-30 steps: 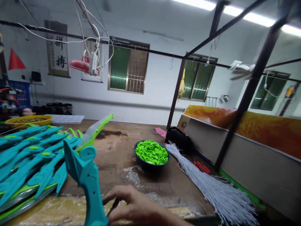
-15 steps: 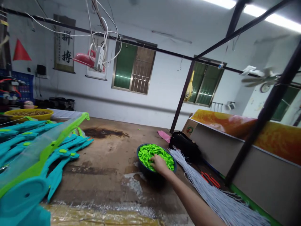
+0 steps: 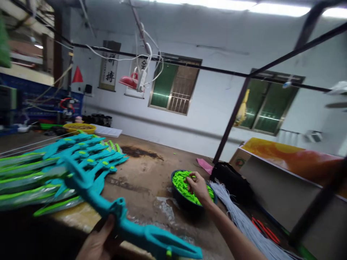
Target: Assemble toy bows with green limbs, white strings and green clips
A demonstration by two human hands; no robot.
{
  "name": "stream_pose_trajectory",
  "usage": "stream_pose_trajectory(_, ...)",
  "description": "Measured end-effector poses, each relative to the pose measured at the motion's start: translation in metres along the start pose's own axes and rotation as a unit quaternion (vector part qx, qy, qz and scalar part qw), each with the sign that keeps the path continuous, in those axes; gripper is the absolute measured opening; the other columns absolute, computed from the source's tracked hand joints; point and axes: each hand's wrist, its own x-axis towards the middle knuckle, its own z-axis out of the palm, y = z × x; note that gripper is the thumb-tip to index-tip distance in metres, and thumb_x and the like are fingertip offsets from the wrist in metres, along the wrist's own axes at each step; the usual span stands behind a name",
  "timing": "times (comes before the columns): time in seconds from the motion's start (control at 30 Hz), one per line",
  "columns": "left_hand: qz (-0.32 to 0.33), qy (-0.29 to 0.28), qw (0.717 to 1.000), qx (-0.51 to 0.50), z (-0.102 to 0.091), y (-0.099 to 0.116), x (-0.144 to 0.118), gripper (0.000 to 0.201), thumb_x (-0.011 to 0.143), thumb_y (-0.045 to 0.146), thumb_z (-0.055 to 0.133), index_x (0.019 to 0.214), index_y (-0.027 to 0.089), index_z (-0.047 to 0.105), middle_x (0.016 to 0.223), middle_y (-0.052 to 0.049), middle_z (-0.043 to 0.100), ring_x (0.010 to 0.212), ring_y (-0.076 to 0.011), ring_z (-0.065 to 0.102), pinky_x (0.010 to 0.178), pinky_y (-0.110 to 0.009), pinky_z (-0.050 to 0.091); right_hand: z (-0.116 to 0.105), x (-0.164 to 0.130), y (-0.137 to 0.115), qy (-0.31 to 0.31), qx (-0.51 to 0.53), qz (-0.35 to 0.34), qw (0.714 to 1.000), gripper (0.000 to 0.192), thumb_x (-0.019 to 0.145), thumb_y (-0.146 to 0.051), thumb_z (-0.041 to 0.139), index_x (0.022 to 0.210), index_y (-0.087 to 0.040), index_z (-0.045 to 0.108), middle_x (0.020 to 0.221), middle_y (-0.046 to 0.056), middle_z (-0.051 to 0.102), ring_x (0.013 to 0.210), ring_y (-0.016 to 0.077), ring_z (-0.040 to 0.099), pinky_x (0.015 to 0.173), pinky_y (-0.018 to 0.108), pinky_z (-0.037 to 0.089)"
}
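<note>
My left hand [image 3: 99,240] grips a teal plastic toy bow [image 3: 121,218] around its middle, thumb on top. The bow slants across the lower part of the view, its forked end with a small green peg pointing right. My right hand [image 3: 199,186] is over a dark bowl [image 3: 179,200] heaped with small bright green plastic pieces [image 3: 180,180]. Its thumb and fingers are pinched together above the heap; what sits between them is too small to make out. Several more teal bows [image 3: 89,162] with green limbs lie stacked on the table to the left.
The brown table [image 3: 135,184] has a dark stain. Right of the bowl lie a bundle of pale strings [image 3: 233,213], red-handled tools [image 3: 265,231], a black bag [image 3: 231,180] and a pink cloth [image 3: 204,165]. A yellow basin [image 3: 92,129] stands behind the stack; a red lamp [image 3: 128,82] hangs above.
The bow at the left edge has swung round to the lower middle, and my left hand on it now shows. My right hand has lifted slightly from the green pieces. My view has turned left.
</note>
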Motion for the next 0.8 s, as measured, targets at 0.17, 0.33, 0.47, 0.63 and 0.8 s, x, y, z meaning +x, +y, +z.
stream_pose_trajectory(0.17,-0.017,-0.005,1.0,0.011,0.025,-0.029,-0.018,0.059,0.066,0.052,0.089,0.109,0.015,0.078,0.089,-0.01,0.079,0.084,-0.0273,0.072,0.072,-0.034,0.057,-0.001,-0.057,-0.104,-0.106,0.046,-0.2,0.973,0.015,0.095,-0.03,0.059,0.085,-0.019,0.055,0.08,0.001,0.067,0.064,0.0135,0.06,0.059,0.024,0.048)
stream_pose_trajectory(0.33,-0.016,-0.039,0.998,0.036,0.039,-0.037,-0.037,0.058,0.064,0.049,0.091,0.104,0.01,0.075,0.081,-0.008,0.076,0.074,-0.0223,0.07,0.066,-0.028,0.053,0.009,-0.119,-0.16,-0.221,-0.004,-0.371,0.902,0.018,0.098,-0.015,0.047,0.083,-0.02,0.057,0.092,0.006,0.068,0.078,0.0158,0.061,0.07,0.026,0.049)
stream_pose_trajectory(0.47,-0.047,-0.07,0.996,-0.006,0.037,-0.035,-0.051,0.059,0.068,0.051,0.088,0.107,0.009,0.072,0.08,-0.008,0.074,0.073,-0.0227,0.069,0.065,-0.03,0.053,0.009,-0.145,-0.16,-0.212,-0.12,-0.47,0.848,0.022,0.103,-0.011,0.039,0.1,-0.015,0.061,0.107,0.015,0.068,0.087,0.0207,0.064,0.071,0.029,0.054)
stream_pose_trajectory(0.63,-0.075,-0.101,0.99,-0.057,0.036,-0.032,-0.065,0.064,0.066,0.049,0.089,0.11,0.009,0.066,0.086,-0.009,0.071,0.076,-0.0205,0.067,0.071,-0.033,0.055,-0.001,-0.145,-0.16,-0.169,-0.135,-0.517,0.828,0.013,0.101,-0.013,0.049,0.097,-0.017,0.061,0.093,0.009,0.072,0.081,0.0207,0.064,0.073,0.033,0.056)
stream_pose_trajectory(0.8,-0.078,-0.098,0.99,-0.062,0.035,-0.029,-0.069,0.061,0.068,0.048,0.088,0.108,0.007,0.065,0.091,-0.01,0.07,0.074,-0.017,0.062,0.067,-0.031,0.054,0.001,-0.143,-0.164,-0.209,-0.014,-0.485,0.849,0.013,0.098,-0.009,0.057,0.099,-0.02,0.063,0.096,0.006,0.072,0.085,0.0186,0.063,0.076,0.034,0.056)
